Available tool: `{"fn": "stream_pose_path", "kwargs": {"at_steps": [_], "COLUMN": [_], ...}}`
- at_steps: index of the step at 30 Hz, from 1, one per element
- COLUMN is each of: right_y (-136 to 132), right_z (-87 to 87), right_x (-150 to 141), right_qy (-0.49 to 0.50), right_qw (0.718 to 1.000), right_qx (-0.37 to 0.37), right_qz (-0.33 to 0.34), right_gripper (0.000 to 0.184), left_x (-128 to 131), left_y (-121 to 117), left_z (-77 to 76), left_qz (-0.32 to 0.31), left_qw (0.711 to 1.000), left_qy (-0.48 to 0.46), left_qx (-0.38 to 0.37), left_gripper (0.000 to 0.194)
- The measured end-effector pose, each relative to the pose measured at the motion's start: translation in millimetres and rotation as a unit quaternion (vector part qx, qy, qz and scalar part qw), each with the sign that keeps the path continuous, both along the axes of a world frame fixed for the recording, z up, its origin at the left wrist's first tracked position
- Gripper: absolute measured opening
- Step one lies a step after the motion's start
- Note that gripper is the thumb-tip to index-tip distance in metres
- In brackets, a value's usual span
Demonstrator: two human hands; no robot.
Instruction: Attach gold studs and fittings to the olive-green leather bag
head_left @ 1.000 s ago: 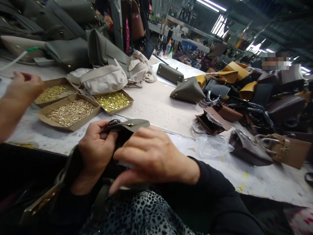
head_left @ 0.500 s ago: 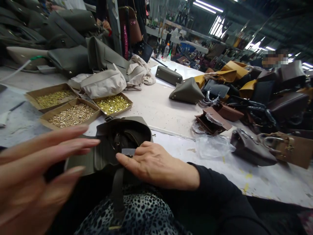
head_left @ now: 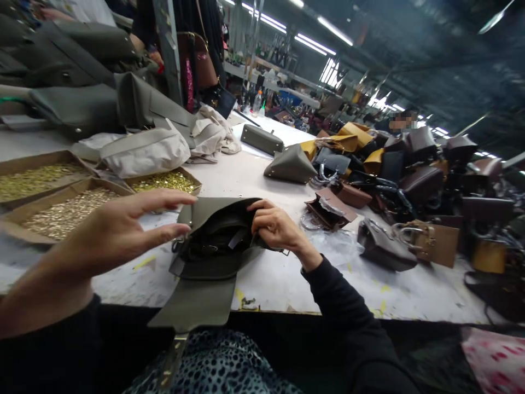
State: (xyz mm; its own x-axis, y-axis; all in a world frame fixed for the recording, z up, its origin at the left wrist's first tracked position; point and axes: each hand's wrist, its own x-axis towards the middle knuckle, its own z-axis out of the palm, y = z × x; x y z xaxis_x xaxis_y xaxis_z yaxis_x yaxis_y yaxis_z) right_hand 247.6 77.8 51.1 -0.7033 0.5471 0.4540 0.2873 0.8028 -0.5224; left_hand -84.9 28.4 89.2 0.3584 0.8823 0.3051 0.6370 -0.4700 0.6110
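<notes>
A dark olive handbag [head_left: 217,273] stands at the table's near edge, its mouth gaping toward me. Its flap [head_left: 192,306] hangs down over the edge, with a strap [head_left: 174,355] dangling below against the patterned cloth. My right hand [head_left: 274,224] grips the right rim of the bag, fingers curled over it. My left hand [head_left: 135,224] is at the bag's left side, thumb and fingers apart with nothing between them; its fingertips are close to the rim, and I cannot tell whether they touch. Inside the bag, a small pale tag [head_left: 238,238] shows among dark lining.
Cardboard trays of small gold metal pieces [head_left: 69,210] lie on the left. Behind them are a cream cloth bundle [head_left: 147,150] and piled olive bags [head_left: 77,109]. A grey-olive bag [head_left: 291,164] sits mid-table; brown, black and mustard bags [head_left: 394,158] are heaped on the right.
The bag has been turned and set upright, and its flap now hangs toward me. My right hand has shifted to its right rim. My left hand has moved right, up to the bag.
</notes>
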Motion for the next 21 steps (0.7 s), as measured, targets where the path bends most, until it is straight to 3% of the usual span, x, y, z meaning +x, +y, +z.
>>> {"fn": "stream_pose_path", "kwargs": {"at_steps": [3,7,10,14,16,19,21], "right_y": [13.3,25.7,33.3,45.6,51.7,57.5,57.9], "right_z": [-5.2,-15.1,-22.4,-24.6,-22.1,-15.7,-11.9], "right_x": [-0.3,-0.7,2.6,11.5,13.0,9.0,6.0], "right_qy": [0.089,0.196,0.204,0.177,0.147,0.091,0.058], "right_qw": [0.992,0.962,0.957,0.96,0.965,0.974,0.979], "right_qx": [-0.089,-0.172,-0.183,-0.204,-0.21,-0.201,-0.177], "right_qz": [-0.012,-0.085,-0.095,-0.066,-0.052,-0.055,-0.081], "right_gripper": [0.021,0.013,0.011,0.013,0.014,0.017,0.021], "left_x": [54.0,98.5,92.5,64.6,58.0,58.3,58.7], "left_y": [8.2,39.9,68.4,94.5,107.9,129.8,140.7], "left_z": [-4.7,-13.4,-10.5,2.7,3.7,-4.8,-11.6], "left_qz": [-0.149,-0.136,-0.145,-0.118,-0.098,-0.064,0.001], "left_qw": [0.989,0.972,0.959,0.983,0.987,0.984,0.994], "left_qy": [0.013,0.178,0.24,0.113,0.119,0.133,0.072], "left_qx": [0.008,0.071,0.033,0.082,0.032,-0.103,-0.085], "left_gripper": [0.034,0.041,0.043,0.048,0.053,0.048,0.039]}}
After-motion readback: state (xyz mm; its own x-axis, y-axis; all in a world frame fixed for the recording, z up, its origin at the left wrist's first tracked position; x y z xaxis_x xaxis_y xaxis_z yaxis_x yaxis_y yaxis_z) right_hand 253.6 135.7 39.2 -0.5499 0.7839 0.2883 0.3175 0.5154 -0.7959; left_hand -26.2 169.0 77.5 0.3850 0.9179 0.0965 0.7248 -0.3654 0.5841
